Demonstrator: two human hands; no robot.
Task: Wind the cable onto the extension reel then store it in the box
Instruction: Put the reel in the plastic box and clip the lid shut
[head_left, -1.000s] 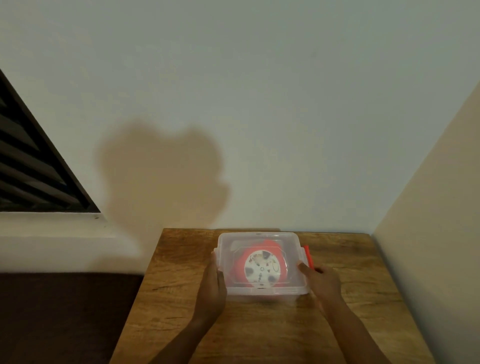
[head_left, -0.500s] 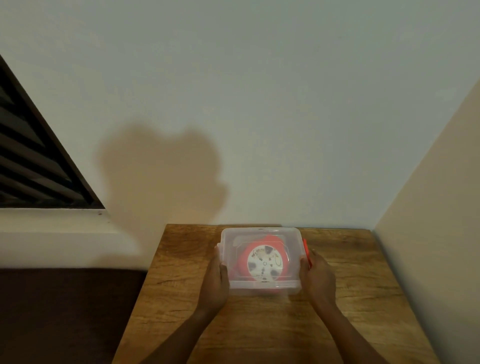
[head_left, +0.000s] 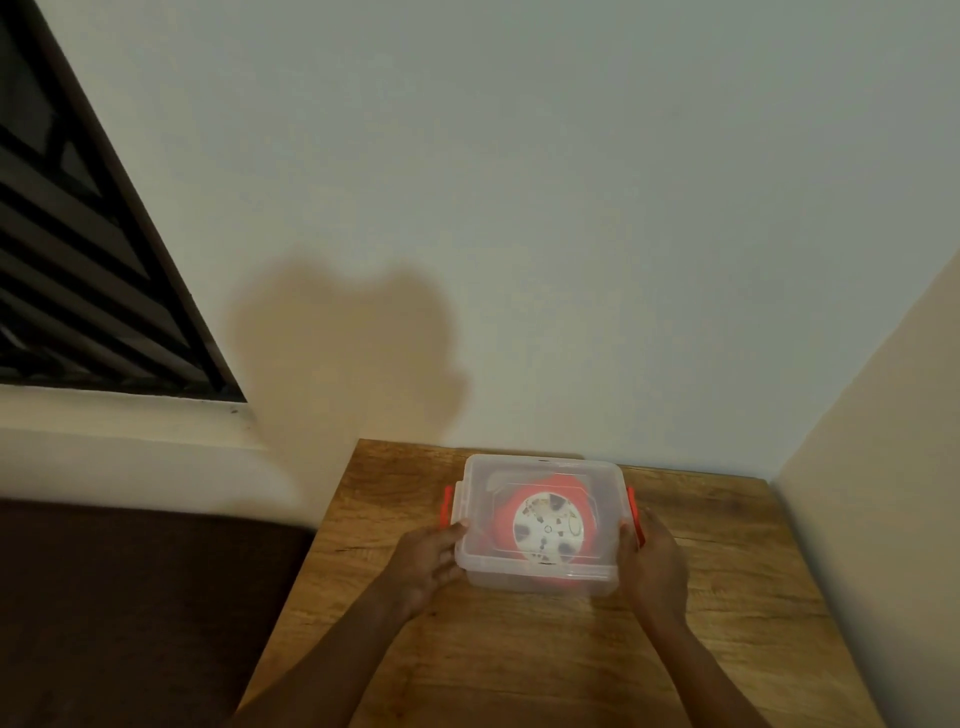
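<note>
1. Reaching in from the near edge, both forearms run up to the hands, which flank the box (head_left: 540, 525) at its two short sides.
2. Left hand (head_left: 428, 564) lies against the box's left near corner, fingers fairly straight along the wall and thumb up on the lid edge; it presses rather than wraps.
3. Right hand (head_left: 653, 564) presses the right side, thumb just below the right red latch (head_left: 632, 506); how far its fingers curl I cannot tell.
4. Between them the box sits on the tabletop (head_left: 519, 649), long axis left to right, lid on, with the orange extension reel (head_left: 545, 527) lying flat inside; its cable looks wound, though the plastic blurs it.
5. Both hands are about equally near; the left red latch (head_left: 445, 506) lies just beyond the left fingertips.
6. Judging by this, winding and boxing look done.
7. Bare wood lies open near and right; the far edge meets the wall (head_left: 519, 208) close behind the box, and a side wall bounds the right.
</note>
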